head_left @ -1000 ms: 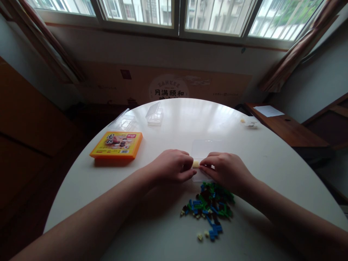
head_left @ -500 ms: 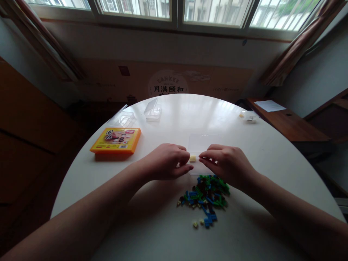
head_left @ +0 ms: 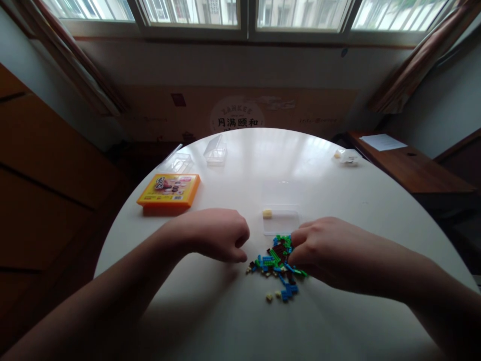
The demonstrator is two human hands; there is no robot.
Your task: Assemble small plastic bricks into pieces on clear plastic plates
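Observation:
My right hand point(head_left: 319, 245) is over the right side of a pile of small building bricks point(head_left: 276, 255) in green, blue, brown and cream. Its fingers are drawn together among the bricks, and the fingertips are hidden, so what they grip does not show. Left of the pile, my left hand point(head_left: 221, 235) hovers with curled fingers and the thumb close below them; nothing shows in it. Beyond the pile lies an open clear plastic box point(head_left: 281, 223). A group of cream bricks point(head_left: 267, 214) sits in its far left corner.
An orange and yellow game box point(head_left: 169, 191) lies at the left of the round white table point(head_left: 233, 321). Behind it stand clear plastic cases point(head_left: 216, 154). A small clear packet point(head_left: 347, 157) is near the far right edge. A wooden desk point(head_left: 424, 168) adjoins on the right.
Both hands have drawn away from the cream bricks in the clear box. The right hand came down to the brick pile; the left moved back and left. The view shifted slightly.

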